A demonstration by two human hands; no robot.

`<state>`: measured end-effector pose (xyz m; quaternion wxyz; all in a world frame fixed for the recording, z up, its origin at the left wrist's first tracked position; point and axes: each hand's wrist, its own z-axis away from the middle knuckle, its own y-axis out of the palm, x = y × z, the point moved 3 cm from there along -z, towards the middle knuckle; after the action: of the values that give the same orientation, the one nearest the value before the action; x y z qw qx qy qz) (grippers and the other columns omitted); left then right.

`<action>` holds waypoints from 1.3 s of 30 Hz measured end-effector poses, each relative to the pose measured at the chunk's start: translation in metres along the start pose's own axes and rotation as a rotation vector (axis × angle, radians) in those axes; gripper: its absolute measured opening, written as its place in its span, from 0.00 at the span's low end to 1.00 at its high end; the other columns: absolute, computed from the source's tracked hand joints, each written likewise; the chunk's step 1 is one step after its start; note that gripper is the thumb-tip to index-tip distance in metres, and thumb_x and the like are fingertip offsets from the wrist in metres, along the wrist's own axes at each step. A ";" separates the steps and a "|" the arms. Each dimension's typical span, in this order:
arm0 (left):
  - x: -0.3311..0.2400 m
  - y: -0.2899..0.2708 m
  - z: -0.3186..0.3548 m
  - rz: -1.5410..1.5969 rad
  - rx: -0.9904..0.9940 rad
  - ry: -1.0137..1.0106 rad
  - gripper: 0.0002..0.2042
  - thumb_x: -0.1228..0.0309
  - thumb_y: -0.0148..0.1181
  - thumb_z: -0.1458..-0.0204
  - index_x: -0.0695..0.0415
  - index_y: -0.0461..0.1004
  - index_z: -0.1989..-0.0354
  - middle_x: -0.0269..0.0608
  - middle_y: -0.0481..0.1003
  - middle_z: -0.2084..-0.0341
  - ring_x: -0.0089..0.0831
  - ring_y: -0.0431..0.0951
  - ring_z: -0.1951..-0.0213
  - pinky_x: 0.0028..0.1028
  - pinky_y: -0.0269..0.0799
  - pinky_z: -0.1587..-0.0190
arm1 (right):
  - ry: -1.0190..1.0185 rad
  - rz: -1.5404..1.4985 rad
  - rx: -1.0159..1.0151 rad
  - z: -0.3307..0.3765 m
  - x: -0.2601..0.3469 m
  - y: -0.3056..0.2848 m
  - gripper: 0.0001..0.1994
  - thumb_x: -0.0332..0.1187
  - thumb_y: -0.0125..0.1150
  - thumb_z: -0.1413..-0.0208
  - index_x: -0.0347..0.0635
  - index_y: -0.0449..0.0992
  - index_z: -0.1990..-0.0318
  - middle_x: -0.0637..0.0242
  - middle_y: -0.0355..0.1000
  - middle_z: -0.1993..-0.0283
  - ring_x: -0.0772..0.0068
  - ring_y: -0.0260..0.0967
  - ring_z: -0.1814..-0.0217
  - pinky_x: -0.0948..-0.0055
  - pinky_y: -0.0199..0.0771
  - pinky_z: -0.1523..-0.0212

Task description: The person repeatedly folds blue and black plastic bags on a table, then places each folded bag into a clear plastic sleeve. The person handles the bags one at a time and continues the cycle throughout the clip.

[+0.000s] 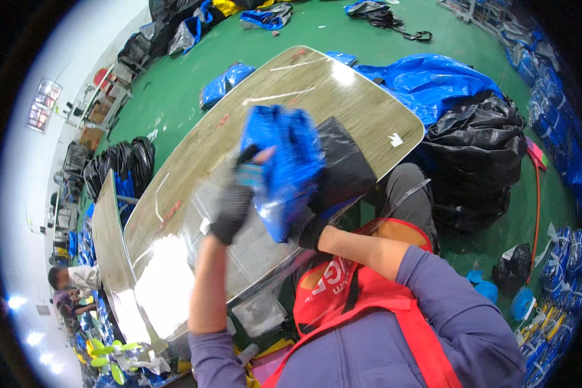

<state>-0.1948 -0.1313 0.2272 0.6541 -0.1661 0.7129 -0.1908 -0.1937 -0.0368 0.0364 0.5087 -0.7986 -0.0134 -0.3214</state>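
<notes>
A wood-grain table [317, 84] stands on a green floor [174, 90]. The left hand [234, 204] and right hand [306, 227], 2 gloved fists, pinch a blue bag [288, 161] above it.

A green workshop floor [174, 90] is strewn with blue bags [226, 81] and black sacks [475, 161]. A long wood-grain table [291, 84] is lit by glare, and a white wall [19, 194] is seen beyond a window [44, 105].

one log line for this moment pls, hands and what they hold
left hand: gloved, grips blue bag | right hand: gloved, under bag | bag: raised above wooden table | nearby: black bags on green floor
</notes>
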 end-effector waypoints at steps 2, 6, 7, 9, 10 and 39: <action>0.002 0.073 -0.034 -0.599 0.094 0.103 0.32 0.48 0.46 0.43 0.47 0.53 0.31 0.57 0.46 0.32 0.56 0.44 0.31 0.54 0.36 0.34 | 0.031 0.061 -0.210 0.001 -0.015 0.008 0.31 0.51 0.33 0.34 0.44 0.42 0.30 0.58 0.48 0.28 0.63 0.45 0.27 0.63 0.41 0.28; 0.023 0.132 -0.061 -1.016 0.073 0.195 0.38 0.43 0.45 0.46 0.50 0.49 0.30 0.59 0.47 0.32 0.58 0.41 0.30 0.59 0.29 0.35 | 0.278 -1.025 0.096 0.014 -0.015 0.017 0.31 0.52 0.31 0.34 0.48 0.41 0.29 0.61 0.39 0.25 0.64 0.37 0.24 0.64 0.33 0.26; 0.027 0.136 -0.062 -0.972 0.062 0.235 0.38 0.42 0.45 0.46 0.50 0.50 0.30 0.59 0.47 0.32 0.58 0.41 0.31 0.60 0.29 0.35 | 0.185 -0.702 0.173 0.023 -0.004 0.006 0.30 0.51 0.32 0.34 0.49 0.43 0.29 0.61 0.40 0.25 0.64 0.38 0.24 0.64 0.34 0.26; 0.035 0.138 -0.061 -0.962 0.037 0.266 0.38 0.42 0.46 0.46 0.50 0.51 0.31 0.59 0.47 0.32 0.59 0.42 0.31 0.60 0.30 0.35 | 0.230 -0.072 0.292 0.040 0.013 -0.026 0.28 0.48 0.35 0.35 0.46 0.49 0.31 0.60 0.43 0.26 0.62 0.39 0.25 0.64 0.35 0.27; 0.039 0.137 -0.061 -0.945 0.072 0.248 0.39 0.42 0.48 0.48 0.50 0.52 0.31 0.59 0.48 0.32 0.59 0.42 0.31 0.61 0.30 0.35 | 0.261 -0.101 0.243 0.045 0.019 -0.050 0.28 0.48 0.37 0.36 0.45 0.54 0.33 0.57 0.44 0.27 0.59 0.40 0.25 0.63 0.36 0.27; 0.048 0.094 0.000 0.749 0.044 -0.159 0.30 0.56 0.49 0.39 0.58 0.51 0.32 0.48 0.62 0.38 0.40 0.63 0.39 0.37 0.56 0.35 | 0.528 -0.490 -0.410 0.149 -0.053 -0.223 0.23 0.42 0.69 0.52 0.37 0.74 0.53 0.59 0.76 0.59 0.63 0.74 0.59 0.65 0.73 0.54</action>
<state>-0.1978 -0.0732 0.1393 0.7352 0.1054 0.6669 0.0597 -0.2393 0.2094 0.1465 0.2335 -0.7467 -0.0077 -0.6227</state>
